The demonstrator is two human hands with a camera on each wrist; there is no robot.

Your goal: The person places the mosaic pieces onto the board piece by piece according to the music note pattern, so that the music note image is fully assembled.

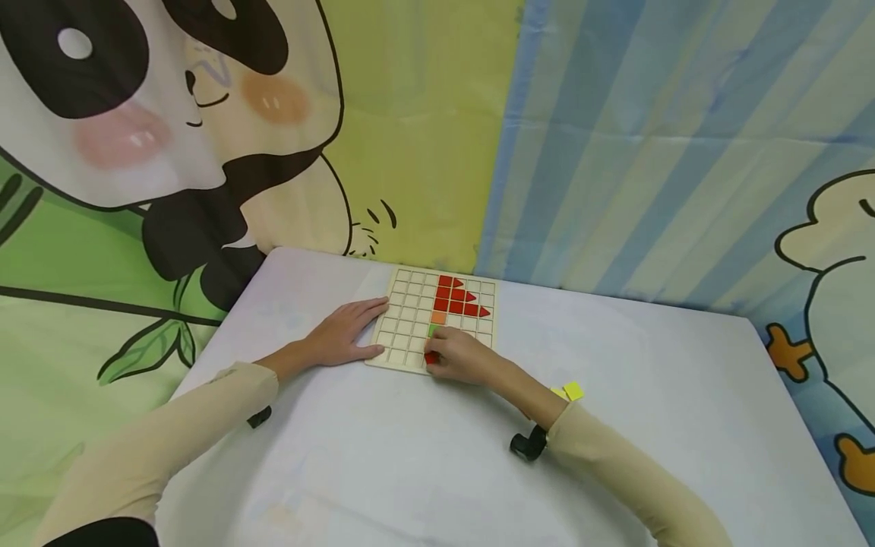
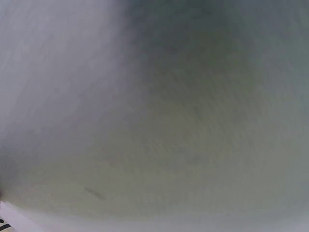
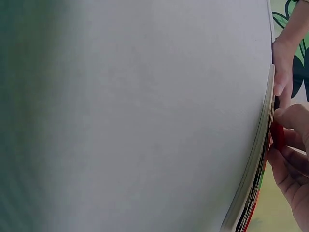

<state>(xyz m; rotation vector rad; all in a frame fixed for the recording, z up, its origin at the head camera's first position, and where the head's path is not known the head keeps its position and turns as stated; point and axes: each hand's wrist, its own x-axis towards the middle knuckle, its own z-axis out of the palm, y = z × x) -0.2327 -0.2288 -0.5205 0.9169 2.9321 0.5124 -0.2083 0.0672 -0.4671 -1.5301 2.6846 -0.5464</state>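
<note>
A pale gridded board (image 1: 409,311) lies flat toward the table's back edge. My left hand (image 1: 342,334) rests at its left side, fingers extended, with fingertips and thumb at the edge. My right hand (image 1: 461,355) is over the front part of the board and pinches a small red piece (image 3: 277,134) between thumb and fingers, close over the grid. Red squares and triangles (image 1: 447,293) form stepped rows in the upper right of the grid. Below them sit an orange square (image 1: 438,317) and a green piece (image 1: 433,330), the latter partly hidden by my right hand.
Yellow square pieces (image 1: 573,390) lie on the white table (image 1: 383,456) beside my right forearm. A cartoon-printed curtain (image 1: 424,137) rises behind the table. Only blurred pale surfaces fill most of the left wrist view.
</note>
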